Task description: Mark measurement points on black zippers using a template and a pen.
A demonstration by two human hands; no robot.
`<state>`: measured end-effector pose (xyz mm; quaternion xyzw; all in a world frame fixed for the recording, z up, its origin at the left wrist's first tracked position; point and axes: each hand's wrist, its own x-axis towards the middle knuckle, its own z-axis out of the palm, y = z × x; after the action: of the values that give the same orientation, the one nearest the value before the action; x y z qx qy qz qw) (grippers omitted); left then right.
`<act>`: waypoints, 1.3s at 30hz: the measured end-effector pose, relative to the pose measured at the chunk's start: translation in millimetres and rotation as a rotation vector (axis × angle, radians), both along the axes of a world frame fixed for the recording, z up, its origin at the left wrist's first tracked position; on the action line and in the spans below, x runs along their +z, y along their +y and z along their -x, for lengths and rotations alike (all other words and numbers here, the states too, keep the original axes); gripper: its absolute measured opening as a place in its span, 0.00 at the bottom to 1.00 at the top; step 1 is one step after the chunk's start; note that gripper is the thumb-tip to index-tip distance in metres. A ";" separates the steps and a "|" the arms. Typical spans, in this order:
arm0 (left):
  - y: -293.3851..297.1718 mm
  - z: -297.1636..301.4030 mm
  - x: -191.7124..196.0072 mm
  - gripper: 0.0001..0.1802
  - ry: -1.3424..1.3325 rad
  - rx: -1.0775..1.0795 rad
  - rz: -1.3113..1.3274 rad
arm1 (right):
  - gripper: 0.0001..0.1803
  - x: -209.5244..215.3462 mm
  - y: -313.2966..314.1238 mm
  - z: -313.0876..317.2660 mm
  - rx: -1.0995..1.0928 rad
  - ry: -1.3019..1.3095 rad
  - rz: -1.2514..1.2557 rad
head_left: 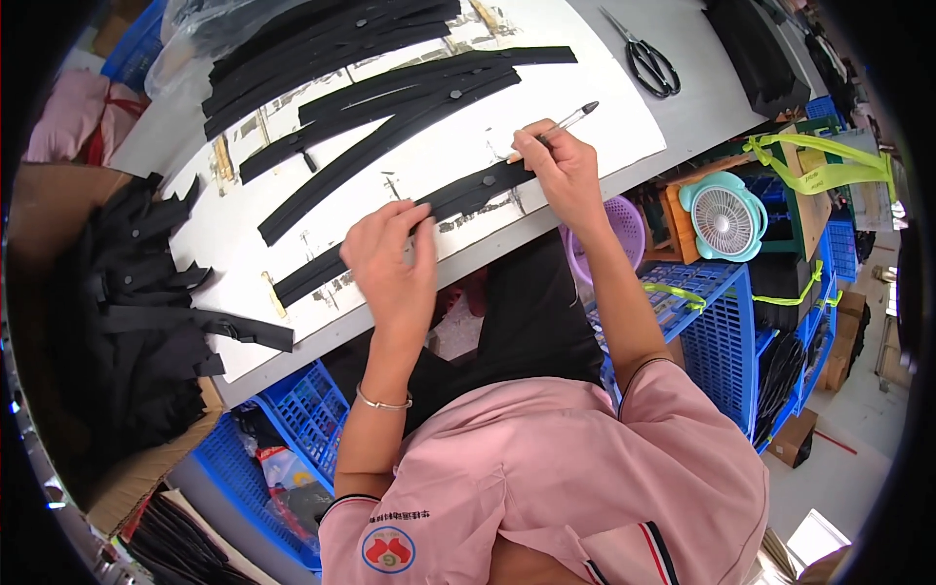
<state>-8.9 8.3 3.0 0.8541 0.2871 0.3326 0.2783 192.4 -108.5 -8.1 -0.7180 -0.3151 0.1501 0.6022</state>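
A long black fabric strip (458, 199) with a round dark button lies slantwise along the near side of a white marked board (624, 127). On the strip's middle rests my left hand (390, 263), slightly blurred. Its fingers are bent, with a gap between thumb and forefinger. My right hand (564, 175) is closed around a pen (577, 116) at the strip's right end, and the pen's tip points down and left, near the strip's upper edge. Beyond the hands, more black strips (390, 132) lie crossed over each other on the board.
A pile of black strips (331, 44) lies at the far side, scissors (648, 68) at the far right. On the left stands a cardboard box (58, 195) full of black pieces (146, 361). Blue crates (717, 361), a purple basket (624, 234) and a turquoise fan (722, 216) flank the table.
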 end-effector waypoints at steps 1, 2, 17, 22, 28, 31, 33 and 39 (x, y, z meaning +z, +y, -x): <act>-4.5 -11.3 2.2 0.08 -0.020 -0.043 0.030 | 0.09 0.1 0.2 -0.3 -0.004 0.003 -0.002; -7.8 -22.3 1.4 0.08 -0.017 -0.045 0.028 | 0.09 0.6 0.9 0.7 0.003 -0.011 0.005; -22.4 -73.2 -9.1 0.09 -0.052 -0.142 -0.035 | 0.07 2.3 2.5 2.7 0.025 -0.222 0.116; -22.8 -73.2 -9.2 0.09 -0.062 -0.137 -0.027 | 0.07 1.7 -1.0 2.6 0.012 -0.173 0.055; -22.0 -73.3 -10.2 0.09 -0.074 -0.147 -0.025 | 0.07 -5.4 -7.2 -1.9 0.074 -0.237 0.076; -21.4 -73.3 -10.4 0.09 -0.078 -0.147 -0.002 | 0.07 -5.9 -5.5 -2.1 0.073 -0.376 0.092; -19.3 -73.5 -11.4 0.10 -0.069 -0.152 -0.010 | 0.07 -4.9 -3.3 -1.1 0.050 -0.389 0.079; -24.4 -45.3 -1.9 0.26 0.077 -0.154 -0.066 | 0.08 -5.3 -4.8 0.6 0.057 -0.033 -0.005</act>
<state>36.3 -16.1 1.0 0.8945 0.2197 0.2866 0.2635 191.9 -113.4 -13.4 -0.7098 -0.3458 0.1545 0.5939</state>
